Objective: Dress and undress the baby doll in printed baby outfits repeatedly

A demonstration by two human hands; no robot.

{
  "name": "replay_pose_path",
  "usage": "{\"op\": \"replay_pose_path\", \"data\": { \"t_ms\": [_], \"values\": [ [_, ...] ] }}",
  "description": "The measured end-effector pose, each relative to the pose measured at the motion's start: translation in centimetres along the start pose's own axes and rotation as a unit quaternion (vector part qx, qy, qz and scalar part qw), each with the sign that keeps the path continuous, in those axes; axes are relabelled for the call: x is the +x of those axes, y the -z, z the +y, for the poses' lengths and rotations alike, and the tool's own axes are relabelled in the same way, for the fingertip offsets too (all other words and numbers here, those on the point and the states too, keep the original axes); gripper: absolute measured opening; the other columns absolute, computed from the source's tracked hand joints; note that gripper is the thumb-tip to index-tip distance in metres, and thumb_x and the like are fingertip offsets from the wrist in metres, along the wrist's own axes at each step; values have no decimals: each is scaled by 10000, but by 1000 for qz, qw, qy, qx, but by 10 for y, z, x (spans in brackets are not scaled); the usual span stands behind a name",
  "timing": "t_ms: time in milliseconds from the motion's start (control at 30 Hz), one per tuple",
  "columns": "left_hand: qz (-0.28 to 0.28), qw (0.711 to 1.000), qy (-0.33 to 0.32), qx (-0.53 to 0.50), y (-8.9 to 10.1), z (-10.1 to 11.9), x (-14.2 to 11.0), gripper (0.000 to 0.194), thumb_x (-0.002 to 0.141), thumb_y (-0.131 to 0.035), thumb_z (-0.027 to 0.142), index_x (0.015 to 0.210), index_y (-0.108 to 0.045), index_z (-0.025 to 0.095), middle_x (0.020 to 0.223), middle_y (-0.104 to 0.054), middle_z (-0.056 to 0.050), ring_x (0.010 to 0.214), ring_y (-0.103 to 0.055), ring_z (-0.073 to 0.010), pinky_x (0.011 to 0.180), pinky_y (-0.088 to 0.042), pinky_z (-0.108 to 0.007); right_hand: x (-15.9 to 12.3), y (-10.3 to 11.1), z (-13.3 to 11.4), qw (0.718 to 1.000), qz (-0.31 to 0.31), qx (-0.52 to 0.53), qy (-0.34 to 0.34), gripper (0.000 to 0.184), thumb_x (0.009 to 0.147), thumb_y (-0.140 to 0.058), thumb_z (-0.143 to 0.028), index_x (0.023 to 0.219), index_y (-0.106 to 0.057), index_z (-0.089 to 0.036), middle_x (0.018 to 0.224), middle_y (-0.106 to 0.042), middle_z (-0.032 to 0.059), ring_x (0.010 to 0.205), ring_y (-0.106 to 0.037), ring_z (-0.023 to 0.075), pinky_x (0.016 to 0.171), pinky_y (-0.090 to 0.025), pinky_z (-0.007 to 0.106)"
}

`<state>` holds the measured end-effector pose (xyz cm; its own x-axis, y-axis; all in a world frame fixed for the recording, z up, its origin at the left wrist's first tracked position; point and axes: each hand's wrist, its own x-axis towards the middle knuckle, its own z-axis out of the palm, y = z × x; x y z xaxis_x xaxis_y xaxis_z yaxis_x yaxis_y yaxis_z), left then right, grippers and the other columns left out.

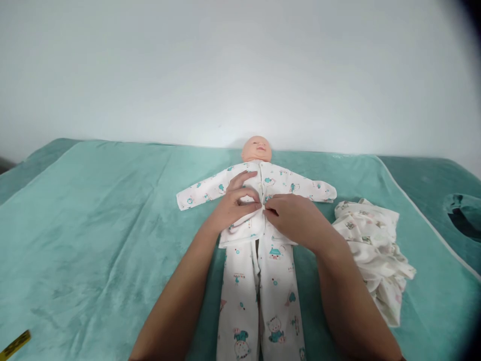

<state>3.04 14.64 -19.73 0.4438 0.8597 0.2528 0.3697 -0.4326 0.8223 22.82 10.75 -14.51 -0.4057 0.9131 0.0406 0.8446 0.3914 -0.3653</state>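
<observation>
On green cloth, hands (263, 206) pinching doll's shirt (248, 229)

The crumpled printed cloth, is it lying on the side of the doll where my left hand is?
No, the crumpled cloth lies beyond the right forearm, on the other side of the doll.

Cannot make out the fastening (263, 206) in the grip on the printed top (244, 228): too small, partly covered by the left hand (230, 205) and right hand (295, 215). Cannot see the doll's (256, 149) hands, hidden inside the sleeves (199, 194) either side of the grip. Below it, cannot follow the trousers (240, 296) or forearms (180, 296) past the bottom edge. Far lower left of it, see a yellow strip (15, 345) cut off; far right, cannot identify a dark patch (465, 220).
</observation>
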Motion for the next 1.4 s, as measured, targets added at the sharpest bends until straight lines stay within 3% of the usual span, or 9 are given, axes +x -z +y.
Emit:
{"op": "replay_pose_path", "data": {
  "t_ms": [100, 267, 500, 667, 800, 967, 1133, 1267, 1400],
  "values": [
    [11, 1000, -18, 2, -1, -2, 1, 56, 870, -700, 290, 835, -710, 247, 1586, -397, 20, 1531, -222, -287, 1212, -331, -507, 1, 3, 7, 999, -16, 20, 20, 309, 907, -521, -188, 599, -496, -206, 675, -581, 20, 633, -476, 157, 584, -251, 316],
    [19, 999, -23, -19, -1, -4, 1, 96, 891, -682, 315, 904, -759, 260, 1575, -423, 15, 1530, -229, -267, 1235, -290, -503, 6, 14, 8, 995, -76, 66, 28, 299, 946, -425, -163, 666, -525, -199, 739, -584, 16, 667, -483, 145, 612, -290, 298],
    [28, 999, -25, -17, -2, -9, 2, 137, 914, -648, 295, 958, -777, 277, 1537, -482, 8, 1524, -246, -249, 1249, -260, -521, 15, 4, 3, 995, -27, 89, -33, 300, 882, -449, -184, 583, -434, -199, 586, -453, -18, 576, -349, 128, 574, -234, 310],
    [8, 1000, -24, 2, -2, -7, 2, 114, 902, -663, 293, 905, -775, 273, 1568, -439, 24, 1540, -199, -262, 1241, -276, -521, 24, -9, 16, 990, 33, 107, -82, 182, 863, -466, -203, 690, -524, -203, 635, -550, -15, 608, -431, 132, 589, -259, 291],
    [16, 999, -40, 23, -4, -7, 3, 96, 916, -646, 295, 929, -734, 259, 1560, -445, 2, 1530, -225, -254, 1238, -270, -516, 26, -8, 23, 987, 30, 140, -78, 153, 862, -474, -240, 734, -555, -215, 648, -582, -29, 605, -459, 128, 583, -270, 275],
    [137, 986, -45, 87, -15, -7, 5, 341, 860, -723, 364, 1150, -592, 243, 1449, -497, -95, 1390, -426, -237, 1176, -353, -475, 19, 2, 16, 989, 42, 88, -113, 206, 906, -461, -313, 751, -564, -227, 661, -602, -19, 622, -487, 147, 584, -266, 283],
    [178, 971, -38, 156, -20, 6, 7, 118, 920, -630, 332, 886, -606, 221, 1210, -610, -70, 1183, -544, -228, 1047, -446, -440, 17, 4, 17, 992, 19, 50, -114, 328, 938, -470, -464, 727, -563, -231, 705, -635, 2, 643, -512, 161, 576, -278, 286],
    [239, 966, 17, 97, 11, 2, 8, 128, 925, -572, 284, 813, -576, 222, 988, -659, -35, 985, -619, -190, 911, -530, -370, 6, 10, 64, 977, 66, -15, -204, 305, 927, -453, -457, 792, -623, -242, 753, -657, 51, 698, -563, 203, 603, -340, 304],
    [404, 905, 132, 36, 66, -27, -4, 110, 936, -516, 319, 929, -562, 220, 916, -634, -20, 909, -635, -173, 818, -564, -335, -21, 35, 109, 940, 72, -74, -324, 255, 885, -508, -438, 909, -657, -232, 866, -671, 103, 819, -613, 272, 677, -430, 365]
  ]
}}
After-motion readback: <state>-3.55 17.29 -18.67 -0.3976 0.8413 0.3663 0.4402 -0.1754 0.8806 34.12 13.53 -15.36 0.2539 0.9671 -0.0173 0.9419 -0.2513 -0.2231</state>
